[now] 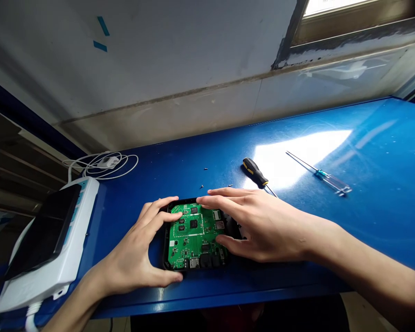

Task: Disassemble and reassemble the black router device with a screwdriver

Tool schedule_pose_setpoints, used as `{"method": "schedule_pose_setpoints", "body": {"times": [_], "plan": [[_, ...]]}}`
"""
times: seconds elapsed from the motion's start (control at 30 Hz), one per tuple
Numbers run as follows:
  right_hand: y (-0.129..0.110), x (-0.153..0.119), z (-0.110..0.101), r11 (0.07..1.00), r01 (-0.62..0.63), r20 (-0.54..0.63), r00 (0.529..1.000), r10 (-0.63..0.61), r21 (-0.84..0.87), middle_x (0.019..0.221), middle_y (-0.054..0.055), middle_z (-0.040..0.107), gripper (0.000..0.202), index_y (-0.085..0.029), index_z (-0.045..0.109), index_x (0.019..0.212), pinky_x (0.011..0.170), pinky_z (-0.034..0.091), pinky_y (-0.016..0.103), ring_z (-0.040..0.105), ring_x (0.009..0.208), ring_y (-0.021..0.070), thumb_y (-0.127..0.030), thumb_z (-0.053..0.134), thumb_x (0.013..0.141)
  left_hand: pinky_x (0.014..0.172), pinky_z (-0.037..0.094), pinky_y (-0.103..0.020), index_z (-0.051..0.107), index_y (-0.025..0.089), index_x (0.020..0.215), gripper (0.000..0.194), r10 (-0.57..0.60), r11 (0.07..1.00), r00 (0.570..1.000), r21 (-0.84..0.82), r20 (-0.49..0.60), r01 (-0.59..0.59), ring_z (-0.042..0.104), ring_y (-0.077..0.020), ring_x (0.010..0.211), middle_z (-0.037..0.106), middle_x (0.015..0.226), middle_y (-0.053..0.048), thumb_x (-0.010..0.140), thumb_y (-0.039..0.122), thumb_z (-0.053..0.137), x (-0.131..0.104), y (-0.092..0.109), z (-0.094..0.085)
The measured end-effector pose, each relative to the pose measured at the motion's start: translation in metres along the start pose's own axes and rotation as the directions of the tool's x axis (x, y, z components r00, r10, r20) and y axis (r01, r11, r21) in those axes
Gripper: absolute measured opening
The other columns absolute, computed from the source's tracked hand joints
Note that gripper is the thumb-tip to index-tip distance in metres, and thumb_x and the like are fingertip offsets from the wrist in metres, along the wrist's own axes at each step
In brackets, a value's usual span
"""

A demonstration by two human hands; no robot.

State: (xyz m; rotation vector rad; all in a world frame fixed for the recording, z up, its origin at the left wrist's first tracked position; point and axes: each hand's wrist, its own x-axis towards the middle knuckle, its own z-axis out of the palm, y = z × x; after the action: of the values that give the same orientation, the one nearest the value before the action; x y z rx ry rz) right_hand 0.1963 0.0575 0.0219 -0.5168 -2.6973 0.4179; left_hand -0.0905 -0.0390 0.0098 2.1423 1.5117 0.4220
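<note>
A green circuit board (193,235) sits in a shallow black plastic case (166,249) near the table's front edge. My left hand (133,251) grips the case from the left, its thumb at the front edge and its fingers at the far left corner and on the board. My right hand (263,223) spans the right side, fingertips on the far edge and thumb by the board's right edge. Beneath the right hand a dark part is mostly hidden. Just beyond the case lie small screws, one screw (202,186) close to it.
A black and yellow screwdriver (255,172) lies beyond my right hand, and a clear-handled screwdriver (332,181) farther right. At left, a dark phone (46,230) rests on a white power strip (88,198) beside a coiled white cable (121,161). A wall runs along the blue table's (376,184) back.
</note>
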Motion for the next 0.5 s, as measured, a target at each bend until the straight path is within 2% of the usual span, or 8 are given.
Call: {"method": "schedule_pose_setpoints", "body": {"times": [0.1,0.2,0.27,0.37,0.43,0.5], "plan": [[0.004,0.001,0.002,1.0,0.006,-0.074,0.997,-0.007,-0.02,0.136,0.013,0.072,0.05,-0.017,0.055,0.143,0.103,0.061,0.041,0.067,0.129,0.0268,-0.029,0.064,0.096,0.111,0.043,-0.07,0.051,0.037,0.137,0.079,0.002,1.0,1.0,-0.011,-0.003,-0.002,0.036,-0.0464,0.148,0.036,0.163,-0.009,0.068,0.033,0.09,-0.001,0.0,0.0],[0.013,0.003,0.0,0.997,-0.064,-0.236,0.971,0.05,-0.052,0.126,0.012,0.076,0.036,-0.015,0.06,0.134,0.094,0.064,0.041,0.073,0.116,0.0253,-0.026,0.059,0.1,0.113,0.041,-0.071,0.05,0.038,0.138,0.079,-0.011,1.0,1.0,-0.004,0.01,0.011,0.034,-0.0461,0.149,0.035,0.164,-0.009,0.07,0.034,0.089,-0.002,0.0,0.0],[0.02,0.003,-0.006,0.979,-0.185,-0.354,0.924,0.144,-0.084,0.116,0.011,0.079,0.031,-0.015,0.063,0.128,0.088,0.065,0.043,0.076,0.106,0.026,-0.026,0.059,0.1,0.113,0.041,-0.072,0.049,0.039,0.139,0.079,-0.015,1.0,1.0,-0.006,0.013,0.015,0.034,-0.0461,0.149,0.034,0.165,-0.008,0.07,0.036,0.089,-0.003,-0.001,0.0],[0.033,0.002,-0.017,0.906,-0.411,-0.485,0.816,0.314,-0.105,0.101,0.011,0.081,0.028,-0.015,0.067,0.121,0.08,0.064,0.047,0.078,0.093,0.0286,-0.03,0.061,0.098,0.112,0.042,-0.072,0.048,0.039,0.14,0.08,-0.014,1.0,1.0,-0.004,0.009,0.014,0.033,-0.0461,0.15,0.032,0.166,-0.008,0.072,0.038,0.089,-0.004,-0.003,0.002],[0.042,0.0,-0.024,0.843,-0.529,-0.518,0.749,0.412,-0.094,0.099,0.013,0.081,0.03,-0.014,0.068,0.12,0.079,0.063,0.049,0.078,0.089,0.0298,-0.032,0.061,0.098,0.112,0.043,-0.071,0.047,0.039,0.141,0.08,-0.009,1.0,1.0,0.005,0.004,0.009,0.034,-0.0466,0.149,0.032,0.166,-0.008,0.073,0.04,0.088,-0.005,-0.004,0.003],[0.049,-0.002,-0.027,0.789,-0.61,-0.498,0.708,0.5,-0.075,0.1,0.014,0.08,0.031,-0.014,0.069,0.12,0.077,0.062,0.048,0.077,0.086,0.0295,-0.034,0.062,0.097,0.111,0.044,-0.071,0.046,0.038,0.142,0.08,0.001,1.0,1.0,0.015,0.005,-0.001,0.034,-0.0475,0.149,0.031,0.166,-0.01,0.074,0.041,0.087,-0.005,-0.006,0.005]]}}
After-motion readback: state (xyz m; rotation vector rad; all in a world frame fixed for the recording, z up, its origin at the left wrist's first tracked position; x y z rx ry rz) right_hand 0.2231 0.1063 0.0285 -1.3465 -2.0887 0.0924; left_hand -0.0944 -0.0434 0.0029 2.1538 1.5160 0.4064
